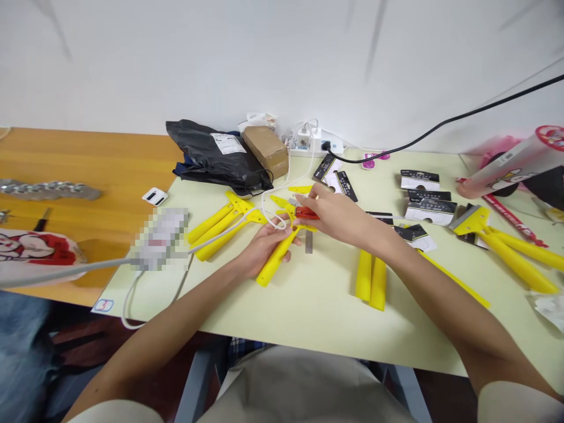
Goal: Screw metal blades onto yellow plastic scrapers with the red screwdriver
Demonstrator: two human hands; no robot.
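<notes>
My left hand (263, 248) is closed around a yellow scraper (277, 258), its handle slanting down toward the table's front edge. In my right hand (331, 212) is a short red screwdriver handle (306, 213), held against the scraper's head. Its tip is hidden at the scraper. Under my right hand lies a flat grey metal blade (309, 241). More yellow scrapers (220, 226) lie just left of my left hand. Two yellow handles (371, 282) stick out below my right forearm, their upper ends covered by it.
A white cable (263, 205) loops close to my hands from a power strip (326, 143). Behind are a black plastic bag (211, 158) and a cardboard box (267, 150). Printed cards (429, 210) and a scraper with a metal head (478, 223) lie right. A tilted cylinder (515, 161) stands farther right.
</notes>
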